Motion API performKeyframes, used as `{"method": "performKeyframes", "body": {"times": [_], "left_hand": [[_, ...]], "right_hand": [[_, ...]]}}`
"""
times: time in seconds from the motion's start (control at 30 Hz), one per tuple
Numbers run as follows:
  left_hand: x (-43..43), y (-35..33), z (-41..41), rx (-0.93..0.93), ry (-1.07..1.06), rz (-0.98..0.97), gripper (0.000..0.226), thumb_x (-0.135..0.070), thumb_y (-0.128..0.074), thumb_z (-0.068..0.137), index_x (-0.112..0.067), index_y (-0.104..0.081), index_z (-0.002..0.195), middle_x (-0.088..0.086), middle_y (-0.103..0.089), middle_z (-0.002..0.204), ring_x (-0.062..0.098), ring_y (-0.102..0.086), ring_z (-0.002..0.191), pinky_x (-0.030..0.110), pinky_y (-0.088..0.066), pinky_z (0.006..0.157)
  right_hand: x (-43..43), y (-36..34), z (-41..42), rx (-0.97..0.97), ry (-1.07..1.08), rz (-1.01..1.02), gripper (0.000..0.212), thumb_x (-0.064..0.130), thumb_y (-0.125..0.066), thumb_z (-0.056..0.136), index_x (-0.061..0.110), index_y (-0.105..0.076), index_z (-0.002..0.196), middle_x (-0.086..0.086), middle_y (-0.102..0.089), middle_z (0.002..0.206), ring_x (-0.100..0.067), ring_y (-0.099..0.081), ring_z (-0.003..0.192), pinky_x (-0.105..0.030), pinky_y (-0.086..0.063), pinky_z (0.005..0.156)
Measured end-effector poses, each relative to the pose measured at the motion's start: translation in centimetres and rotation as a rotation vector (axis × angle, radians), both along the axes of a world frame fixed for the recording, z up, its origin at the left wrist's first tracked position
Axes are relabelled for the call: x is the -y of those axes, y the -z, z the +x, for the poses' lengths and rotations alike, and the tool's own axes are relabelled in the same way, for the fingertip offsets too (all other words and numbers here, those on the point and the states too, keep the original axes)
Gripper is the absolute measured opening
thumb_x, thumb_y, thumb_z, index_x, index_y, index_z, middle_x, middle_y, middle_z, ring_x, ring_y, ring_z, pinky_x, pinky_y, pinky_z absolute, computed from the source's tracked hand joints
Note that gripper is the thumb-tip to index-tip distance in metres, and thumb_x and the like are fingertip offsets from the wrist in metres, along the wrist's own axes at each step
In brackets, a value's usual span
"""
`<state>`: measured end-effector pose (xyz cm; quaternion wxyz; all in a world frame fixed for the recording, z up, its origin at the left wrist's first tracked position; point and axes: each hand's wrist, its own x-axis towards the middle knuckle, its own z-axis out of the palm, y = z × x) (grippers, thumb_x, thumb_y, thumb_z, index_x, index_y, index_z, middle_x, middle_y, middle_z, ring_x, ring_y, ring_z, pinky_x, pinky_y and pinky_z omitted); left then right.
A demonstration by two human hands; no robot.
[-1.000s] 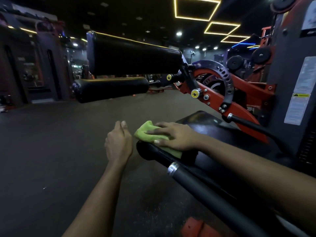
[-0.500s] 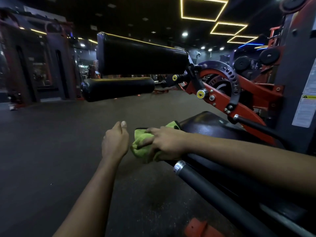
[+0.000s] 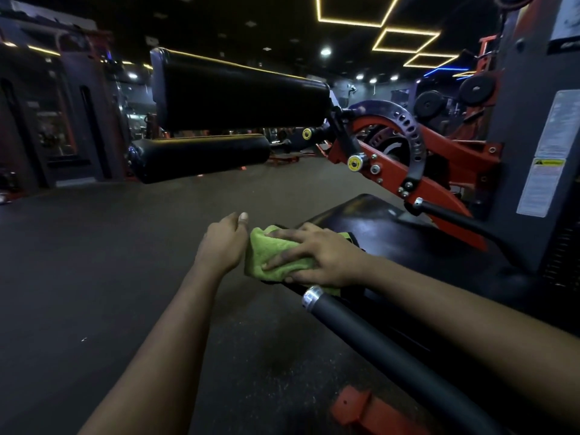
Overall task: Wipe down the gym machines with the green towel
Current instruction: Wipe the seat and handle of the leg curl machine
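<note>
So, biggest thing first: the gym machine point(image 3: 417, 183) fills the right side, red frame with a black perforated adjustment arc, and two fat black roller pads sticking out left, the upper pad point(image 3: 238, 92) over the lower pad point(image 3: 201, 158). Below those is the black seat pad point(image 3: 370, 221), and running toward the camera is a dark handle bar point(image 3: 376, 337) with a silver collar at its end.

The green towel point(image 3: 266, 255) is bunched on the near-left corner of the seat pad, partly hanging over the edge. The right hand point(image 3: 317, 255) lies flat on top of it, fingers spread and pressing down, thumb tucked at the towel's lower edge, so it's pinned more than gripped. The left hand point(image 3: 224, 243) hangs just beside the towel, loosely curled, holding nothing; can't tell if it's brushing the cloth.

Handling-wise I'd guess the towel is light, soft and floppy, so a flat palm over the middle is the way to go, otherwise it bunches up and slides on that slick vinyl.

Labels: there's a white sticker point(image 3: 539, 186) on the grey column with a yellow warning strip, but the text is too blurry to read. No brand I can make out.
</note>
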<state>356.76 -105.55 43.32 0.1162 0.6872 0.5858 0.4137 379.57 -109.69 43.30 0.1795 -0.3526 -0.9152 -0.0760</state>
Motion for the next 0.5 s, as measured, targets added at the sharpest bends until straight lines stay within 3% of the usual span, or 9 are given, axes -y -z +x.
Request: {"method": "performKeyframes", "body": {"times": [0.17, 0.27, 0.33, 0.5], "left_hand": [[-0.9, -0.2, 4.5, -0.173, 0.174, -0.257, 0.047, -0.034, -0.031, 0.110, -0.004, -0.060, 0.132, 0.024, -0.054, 0.140, 0.039, -0.048, 0.132, 0.038, -0.038, 0.105], [-1.9, 0.4, 5.0, -0.169, 0.152, -0.299, 0.045, -0.032, -0.031, 0.110, -0.002, -0.060, 0.126, 0.025, -0.056, 0.137, 0.040, -0.051, 0.127, 0.038, -0.039, 0.102], [-2.2, 0.5, 4.9, -0.145, 0.159, -0.320, 0.045, -0.032, -0.031, 0.110, -0.002, -0.061, 0.123, 0.025, -0.057, 0.133, 0.040, -0.053, 0.124, 0.039, -0.041, 0.101], [-2.4, 0.8, 4.8, -0.168, 0.158, -0.318, 0.047, -0.035, -0.029, 0.109, -0.004, -0.059, 0.128, 0.024, -0.057, 0.134, 0.040, -0.054, 0.123, 0.045, -0.042, 0.107]], "right_hand": [[3.8, 1.2, 4.9, -0.086, 0.024, -0.086, 0.040, 0.050, -0.057, 0.089, 0.053, -0.064, 0.128, 0.021, -0.035, 0.159, -0.010, -0.042, 0.102, -0.037, -0.047, 0.090], [6.4, 2.2, 7.2, -0.114, 0.064, -0.090, 0.042, 0.050, -0.058, 0.087, 0.052, -0.064, 0.128, 0.031, -0.028, 0.157, -0.012, -0.044, 0.107, -0.030, -0.042, 0.088], [8.1, 3.0, 8.5, -0.128, 0.093, -0.082, 0.044, 0.046, -0.062, 0.085, 0.053, -0.061, 0.129, 0.039, -0.023, 0.155, -0.012, -0.045, 0.108, -0.034, -0.044, 0.088], [11.3, 4.4, 10.8, -0.090, 0.173, -0.058, 0.052, 0.036, -0.071, 0.084, 0.055, -0.059, 0.130, 0.024, -0.027, 0.162, -0.015, -0.047, 0.112, -0.048, -0.047, 0.091]]}}
